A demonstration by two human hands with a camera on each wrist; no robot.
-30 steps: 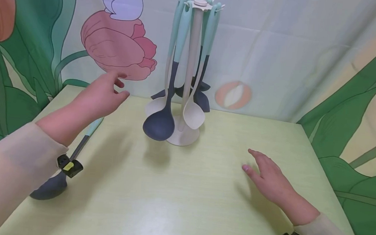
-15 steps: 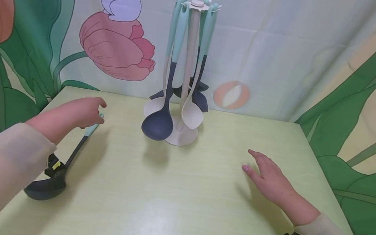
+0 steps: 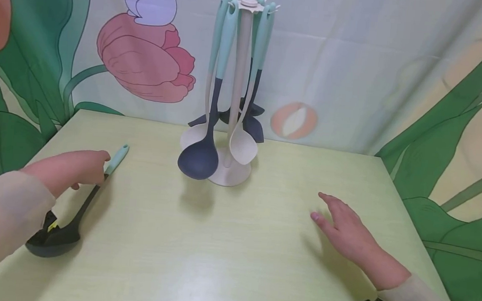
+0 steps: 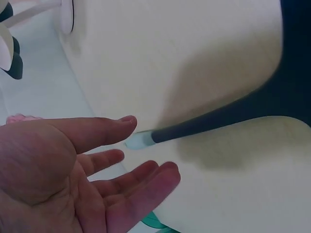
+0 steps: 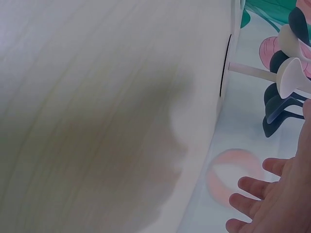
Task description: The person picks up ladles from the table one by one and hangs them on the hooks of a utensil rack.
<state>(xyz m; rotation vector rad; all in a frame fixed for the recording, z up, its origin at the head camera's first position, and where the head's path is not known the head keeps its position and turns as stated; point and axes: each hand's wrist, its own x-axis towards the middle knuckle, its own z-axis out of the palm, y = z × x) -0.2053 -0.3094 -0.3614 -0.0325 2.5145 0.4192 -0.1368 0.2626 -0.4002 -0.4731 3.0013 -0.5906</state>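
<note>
A dark ladle with a mint handle (image 3: 117,159) lies on the table's left side, its bowl toward the near edge. Over that handle hovers my left hand (image 3: 81,168), thumb and fingers apart on either side of it. In the left wrist view, a gap shows between the left hand (image 4: 112,170) and the ladle (image 4: 209,121), with nothing held. My right hand (image 3: 346,230) is held above the right part of the table, fingers loosely extended and holding nothing; the right wrist view catches the right hand (image 5: 274,199) at its edge.
A white utensil stand (image 3: 232,171) rises at the table's back middle. Several mint-handled utensils hang from it, with a dark blue ladle (image 3: 198,159) and a white spoon (image 3: 243,146) in front. A printed curtain (image 3: 347,74) hangs behind the table (image 3: 234,243).
My left hand has come down and toward me, from beside the hanging utensils to above the lying ladle's handle. The right hand stays put. The head view has shifted slightly.
</note>
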